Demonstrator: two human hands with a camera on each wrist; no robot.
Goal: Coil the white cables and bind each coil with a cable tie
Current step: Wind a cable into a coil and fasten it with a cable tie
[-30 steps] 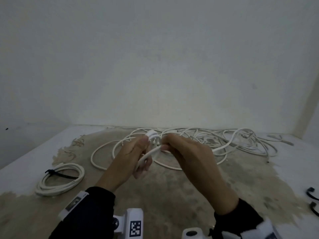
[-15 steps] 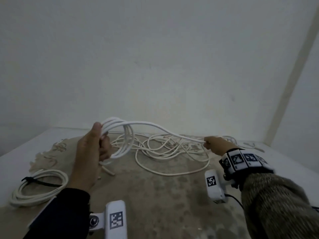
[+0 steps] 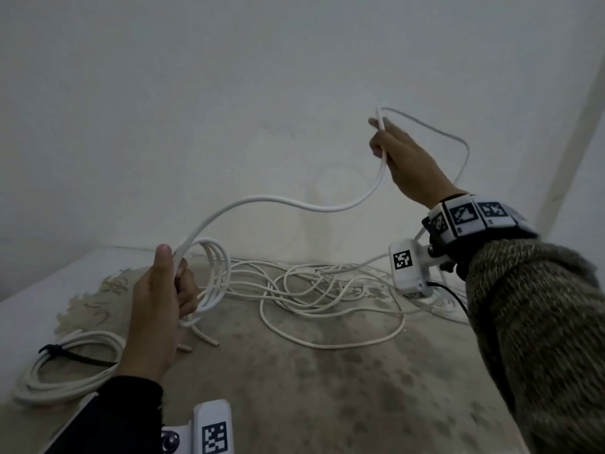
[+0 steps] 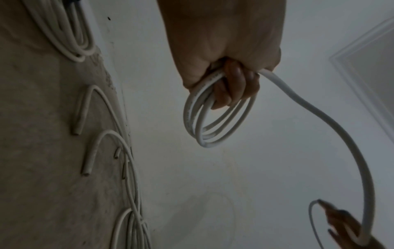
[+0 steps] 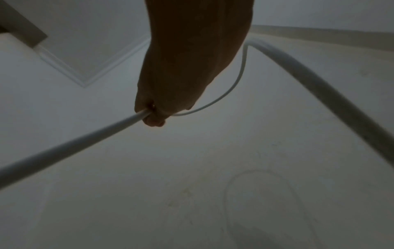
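Observation:
My left hand grips a small coil of white cable above the table, its fingers curled round several loops. From that coil a free length of the same cable arcs up to my right hand, which is raised high toward the wall and grips it. Past the right hand the cable bends over and drops toward the table. A tangle of loose white cables lies on the table behind. At the left lies a finished coil bound with a black cable tie.
The table top is stained grey and meets a white wall close behind. Short cut cable ends lie under my left hand. Wrist cameras with marker tags hang below both wrists.
My right hand has risen from table height near the tangle to high up by the wall, drawing out a long length of cable. The left hand keeps its coil.

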